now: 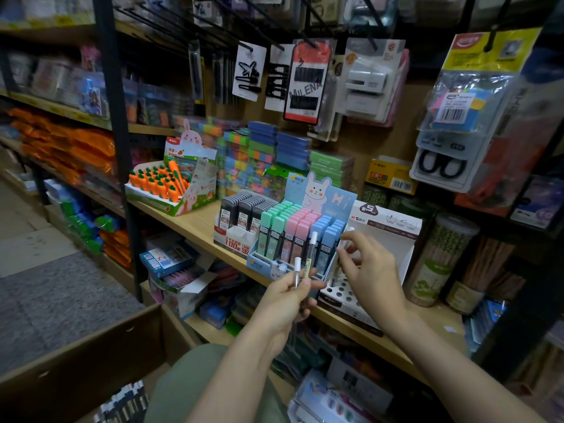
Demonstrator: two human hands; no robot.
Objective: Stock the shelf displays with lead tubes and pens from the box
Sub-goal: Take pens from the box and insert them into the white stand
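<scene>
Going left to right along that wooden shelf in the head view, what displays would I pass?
Orange carrot-shaped eraser display box → black lead tube display → pastel bunny lead tube display with green, pink and blue tubes → white pen display box with round holes → clear lidded jar.

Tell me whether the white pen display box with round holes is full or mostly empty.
Mostly empty. The white pen display box with round holes shows many open dark holes; the right hand pinches a pen over it.
</scene>
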